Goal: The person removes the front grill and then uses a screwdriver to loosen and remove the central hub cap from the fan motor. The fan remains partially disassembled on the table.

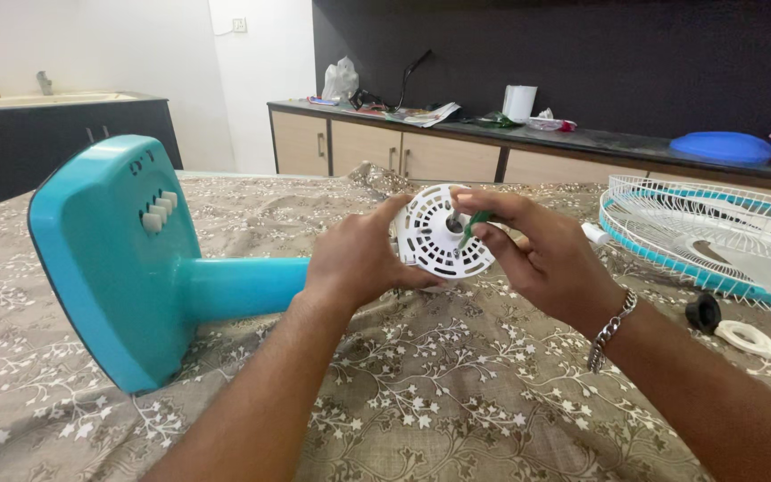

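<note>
Forearms nearest the lens, both hands busy on a fan lying on the floral bedspread (421,402).
Left hand (354,263) clamps the white vented motor cover (430,236); right hand (537,259) pinches a green-handled tool (475,225) at its hub. Tip could slip if it's tilted. Loose black knob (702,312) and white ring (747,337) at 3 o'clock could roll; open room at 6.

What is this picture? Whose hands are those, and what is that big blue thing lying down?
The camera sits on a person's head and looks down, so you see that person's own two hands. The big blue thing is a table fan lying on its side on a flowery cloth; its base with white buttons faces you. The left hand steadies the fan's round white motor cover. The right hand pinches a small green tool against its middle. To the right lie the fan's wire guard, a black knob and a white ring.
</note>
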